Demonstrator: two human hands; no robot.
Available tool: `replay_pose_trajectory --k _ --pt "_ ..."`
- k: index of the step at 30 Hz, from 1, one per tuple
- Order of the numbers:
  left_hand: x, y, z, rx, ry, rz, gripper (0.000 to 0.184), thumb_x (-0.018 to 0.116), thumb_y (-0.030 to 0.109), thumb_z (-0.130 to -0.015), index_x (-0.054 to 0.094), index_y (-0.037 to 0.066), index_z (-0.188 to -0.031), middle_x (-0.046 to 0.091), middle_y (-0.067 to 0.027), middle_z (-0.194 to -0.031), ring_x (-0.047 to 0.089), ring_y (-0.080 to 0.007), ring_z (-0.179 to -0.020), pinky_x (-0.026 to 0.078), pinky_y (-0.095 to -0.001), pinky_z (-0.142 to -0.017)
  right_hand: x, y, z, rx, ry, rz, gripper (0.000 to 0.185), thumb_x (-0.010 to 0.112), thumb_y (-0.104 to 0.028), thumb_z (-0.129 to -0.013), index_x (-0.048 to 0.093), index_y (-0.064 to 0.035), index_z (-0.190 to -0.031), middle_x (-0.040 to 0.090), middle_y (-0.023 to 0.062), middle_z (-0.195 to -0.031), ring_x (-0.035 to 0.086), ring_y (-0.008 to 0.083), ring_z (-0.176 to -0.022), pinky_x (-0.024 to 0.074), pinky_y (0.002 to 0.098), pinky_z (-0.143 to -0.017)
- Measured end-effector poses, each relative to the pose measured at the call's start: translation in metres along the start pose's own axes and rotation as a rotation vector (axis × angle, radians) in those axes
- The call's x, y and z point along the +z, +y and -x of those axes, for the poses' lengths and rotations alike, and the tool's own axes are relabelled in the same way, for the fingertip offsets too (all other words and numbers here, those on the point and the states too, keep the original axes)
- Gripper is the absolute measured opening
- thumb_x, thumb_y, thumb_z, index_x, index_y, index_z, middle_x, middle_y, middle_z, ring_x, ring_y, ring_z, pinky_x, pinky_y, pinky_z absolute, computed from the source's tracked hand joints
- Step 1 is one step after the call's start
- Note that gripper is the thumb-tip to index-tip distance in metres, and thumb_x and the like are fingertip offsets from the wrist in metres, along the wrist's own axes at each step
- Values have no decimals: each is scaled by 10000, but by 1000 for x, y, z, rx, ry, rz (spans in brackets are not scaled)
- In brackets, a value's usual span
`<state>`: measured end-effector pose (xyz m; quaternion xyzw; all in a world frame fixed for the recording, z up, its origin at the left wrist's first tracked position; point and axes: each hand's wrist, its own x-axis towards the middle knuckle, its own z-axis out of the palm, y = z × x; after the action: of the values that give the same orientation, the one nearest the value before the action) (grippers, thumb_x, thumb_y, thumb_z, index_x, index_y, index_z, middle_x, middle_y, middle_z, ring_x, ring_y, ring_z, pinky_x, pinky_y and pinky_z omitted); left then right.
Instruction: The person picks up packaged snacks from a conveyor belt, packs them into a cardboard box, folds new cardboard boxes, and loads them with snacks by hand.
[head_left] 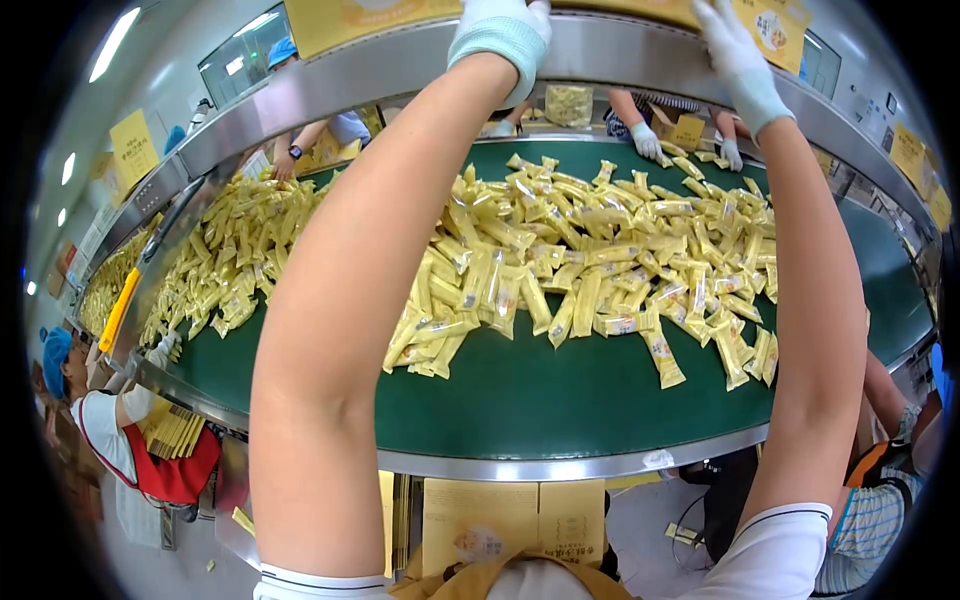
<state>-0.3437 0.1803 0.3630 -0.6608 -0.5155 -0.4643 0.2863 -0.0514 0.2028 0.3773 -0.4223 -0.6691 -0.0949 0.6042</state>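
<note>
as i look out through the head camera, both of the person's arms reach up and far over the belt, toward a raised metal beam (620, 62) that crosses the far side. the left hand (503, 28), in a white glove with a pale green cuff, is at the beam beside a wide yellow carton (370, 22); its fingers are mostly cut off by the top edge, so i cannot tell if they are open or closed on anything. the right hand (738, 58), gloved the same way, is in front of the beam with its fingers stretched upward, next to a printed yellow carton (778, 28); whether they grip it, i cannot tell. both cartons are up along the beam, partly out of my view.

below the arms i see the green belt (560, 405), with a heap of yellow packets (600, 250) spread from left to right, mostly on its far half. at the far right a co-worker's two gloved hands (646, 141) are at the packets, and at the far left a bare hand (284, 166) with a watch above it reaches the pile. on the near left, a person in a red apron (180, 470) has folded cartons (174, 432) against the body. at the near edge, below the belt, i see a flat printed carton (480, 510).
</note>
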Motion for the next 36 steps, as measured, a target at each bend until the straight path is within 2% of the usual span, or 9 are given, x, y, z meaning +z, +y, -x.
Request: replay_pose_trajectory --k 2,5,8,10,13,16,21,28,36 --pt "25 -4 19 211 280 -214 448 532 300 -1003 488 61 -1379 627 -257 -1242 685 -422 -875 567 -421 -831 -41 -61 27 66 -488 151 601 560 -444 -972 521 -17 -1393 543 246 -1411 503 357 -1324 392 401 -1086" --pt "-21 56 76 197 172 -143 551 605 348 -965 468 39 -1400 570 -222 -1311 640 -372 -989 542 -408 -873 -16 -43 35 1 -332 281 623 578 -427 -969 469 -52 -1455 535 247 -1427 531 354 -1311 405 396 -1090" --pt "-56 76 147 190 -389 155 707 678 364 -892 426 14 -1452 357 -273 -1501 539 -447 -1230 480 -463 -1033 -13 -9 50 -186 -242 124 641 608 -355 -961 418 -49 -1491 514 249 -1439 550 362 -1290 415 390 -1094" --pt "-76 70 213 300 -853 450 663 679 356 -884 468 8 -1408 540 -262 -1320 541 -439 -1222 454 -461 -1055 -21 11 82 -385 -216 -85 541 588 -350 -1005 515 12 -1400 544 188 -1418 488 302 -1350 387 405 -1123" --pt "-140 63 308 372 -1913 494 621 632 417 -916 526 4 -1368 561 -262 -1353 558 -410 -1240 465 -440 -1058 -78 -19 187 186 -735 -115 492 592 -350 -1009 546 -42 -1390 573 165 -1372 554 257 -1266 423 376 -1082" --pt "-193 35 413 168 -2315 311 618 522 565 -969 668 10 -1199 703 -217 -1085 648 -402 -1065 503 -435 -956 -136 -1 311 -134 -1228 -307 392 592 -345 -999 648 -72 -1274 632 174 -1311 634 309 -1161 497 398 -1010" --pt "-261 0 538 -691 -1912 44 828 468 717 -908 675 -51 -1139 673 -281 -1156 632 -424 -1122 498 -449 -969 -192 -6 495 650 -1853 -97 555 538 -521 -982 695 -43 -1215 692 184 -1221 649 326 -1134 487 388 -1014" --pt "-244 53 650 -1269 -1141 154 1054 601 692 -862 309 -122 -1466 527 -356 -1375 565 -432 -1258 448 -429 -1055 -162 -94 619 1229 -1020 -83 1047 553 -684 -893 219 74 -1533 457 348 -1451 467 415 -1366 368 407 -1123" --pt "-272 62 641 -1297 -653 783 687 550 444 -1010 371 -39 -1464 598 -205 -1349 588 -289 -1225 453 -385 -1026 -193 -115 610 1348 -766 -419 884 545 -561 -961 248 30 -1547 417 200 -1522 430 280 -1388 349 352 -1123"
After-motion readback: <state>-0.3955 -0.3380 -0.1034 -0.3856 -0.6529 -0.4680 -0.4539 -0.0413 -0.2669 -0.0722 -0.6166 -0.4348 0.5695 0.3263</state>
